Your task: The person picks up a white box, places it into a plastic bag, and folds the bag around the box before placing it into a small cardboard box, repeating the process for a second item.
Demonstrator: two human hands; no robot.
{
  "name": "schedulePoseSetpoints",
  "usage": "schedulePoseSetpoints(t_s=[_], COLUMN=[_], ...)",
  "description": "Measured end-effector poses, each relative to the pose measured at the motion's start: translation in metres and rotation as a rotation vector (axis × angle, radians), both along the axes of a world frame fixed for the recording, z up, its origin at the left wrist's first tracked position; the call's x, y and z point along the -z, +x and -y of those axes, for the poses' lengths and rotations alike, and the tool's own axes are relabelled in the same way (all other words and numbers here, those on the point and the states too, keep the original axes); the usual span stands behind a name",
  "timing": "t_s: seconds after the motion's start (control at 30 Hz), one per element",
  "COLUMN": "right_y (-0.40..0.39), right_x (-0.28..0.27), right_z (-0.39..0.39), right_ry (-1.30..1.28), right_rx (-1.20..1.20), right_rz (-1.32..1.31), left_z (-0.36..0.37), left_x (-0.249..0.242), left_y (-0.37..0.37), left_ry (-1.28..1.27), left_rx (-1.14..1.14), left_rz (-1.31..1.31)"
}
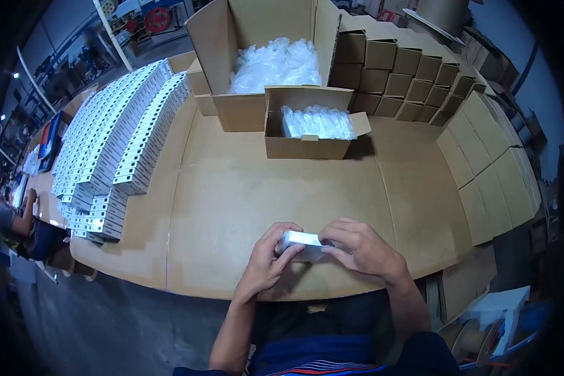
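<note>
Near the front edge of the table, a small white box (303,239) is held between both hands. My left hand (268,258) grips its left end, thumb along the near side and fingers behind. At the right end, my right hand (362,249) is closed with thumb and fingertips on the box. The fingers hide part of it. Beyond the hands stands an open brown carton (307,149) holding clear plastic-wrapped pieces (319,123).
Behind that carton, a larger open carton (241,114) holds clear plastic bags (276,66). Stacked white boxes (116,135) line the table's left side. Brown boxes (407,62) are piled at the back right, and more cartons (489,163) stand on the right. Another person (19,219) sits far left.
</note>
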State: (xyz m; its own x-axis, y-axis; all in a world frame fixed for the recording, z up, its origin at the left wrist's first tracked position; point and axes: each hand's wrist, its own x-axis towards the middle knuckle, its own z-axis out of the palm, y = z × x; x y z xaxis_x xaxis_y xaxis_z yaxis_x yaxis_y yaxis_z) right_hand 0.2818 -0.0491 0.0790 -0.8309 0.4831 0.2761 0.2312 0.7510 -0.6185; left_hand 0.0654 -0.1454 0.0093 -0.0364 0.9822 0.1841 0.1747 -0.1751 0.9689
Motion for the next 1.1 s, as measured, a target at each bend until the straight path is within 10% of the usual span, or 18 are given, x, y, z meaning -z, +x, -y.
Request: schedulePoseSetpoints(t_s=[0.33,0.63,1.1], right_y=[-0.043,-0.12,-0.171], right_x=[-0.028,-0.017,0.037], right_z=[-0.057,-0.111,-0.156], right_ry=[-0.009,0.226,0.377], right_rx=[0.095,0.648,0.623], right_rz=[-0.028,-0.619,-0.273], left_z=[-0.062,-0.144,-0.165], left_x=[-0.024,-0.009,0.014], left_y=[-0.046,-0.079,-0.087], left_ry=[0.008,0.201,0.181], left_rx=[-0.06,-0.41,-0.466], left_rz=[0.031,-0.719,-0.923])
